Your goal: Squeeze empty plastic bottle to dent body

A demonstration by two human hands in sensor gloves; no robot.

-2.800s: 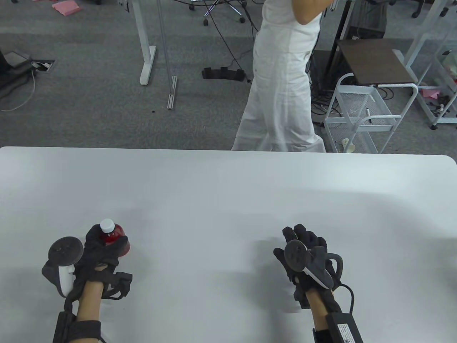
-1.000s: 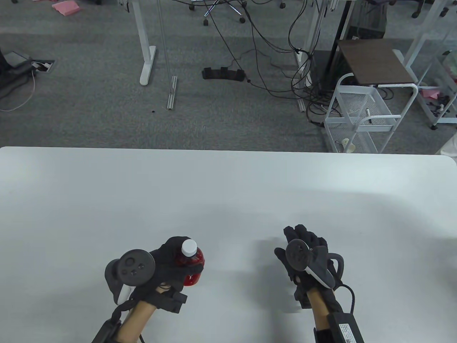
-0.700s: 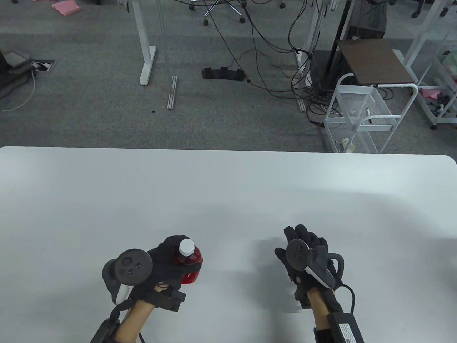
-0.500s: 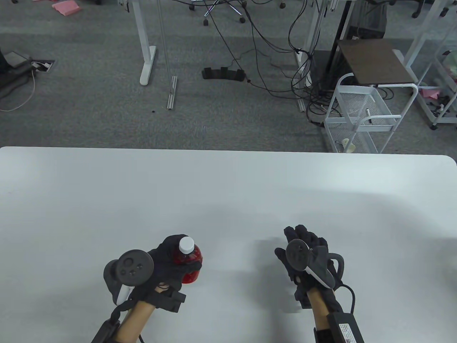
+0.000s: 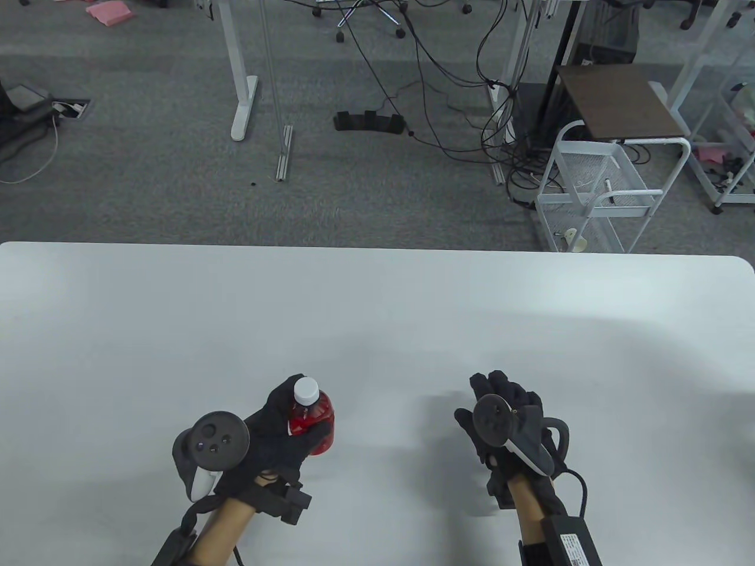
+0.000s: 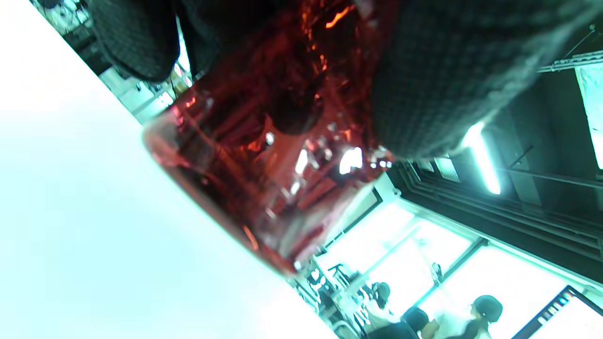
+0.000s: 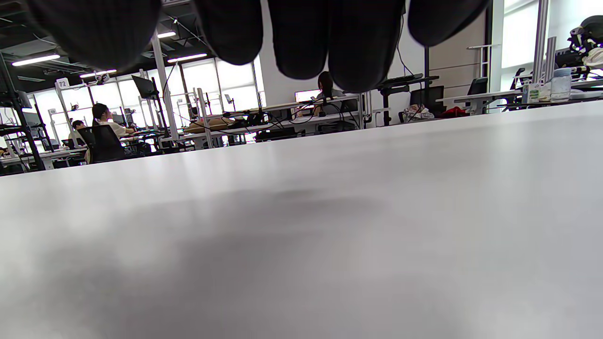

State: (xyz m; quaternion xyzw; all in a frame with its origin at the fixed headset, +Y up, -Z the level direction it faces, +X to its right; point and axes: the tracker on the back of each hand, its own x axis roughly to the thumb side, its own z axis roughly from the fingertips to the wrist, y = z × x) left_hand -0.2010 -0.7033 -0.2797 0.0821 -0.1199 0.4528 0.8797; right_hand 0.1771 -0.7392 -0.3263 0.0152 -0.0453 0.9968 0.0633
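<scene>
A small red translucent plastic bottle (image 5: 314, 418) with a white cap (image 5: 305, 390) stands on the white table (image 5: 377, 306), near the front, left of centre. My left hand (image 5: 289, 424) grips its body from the left, fingers wrapped around it. In the left wrist view the bottle (image 6: 278, 155) fills the frame with gloved fingers (image 6: 443, 70) pressing its sides. My right hand (image 5: 501, 407) rests flat on the table at the front right, fingers spread, holding nothing. In the right wrist view its fingertips (image 7: 301, 33) hang over bare tabletop.
Beyond the table's far edge lie grey carpet, desk legs (image 5: 243, 82), cables and a white wire cart (image 5: 601, 188).
My left hand carried the bottle from the far left toward the centre, then shifted its grip, so the cap sits a little farther back now. The passer-by has gone. My right hand stayed still.
</scene>
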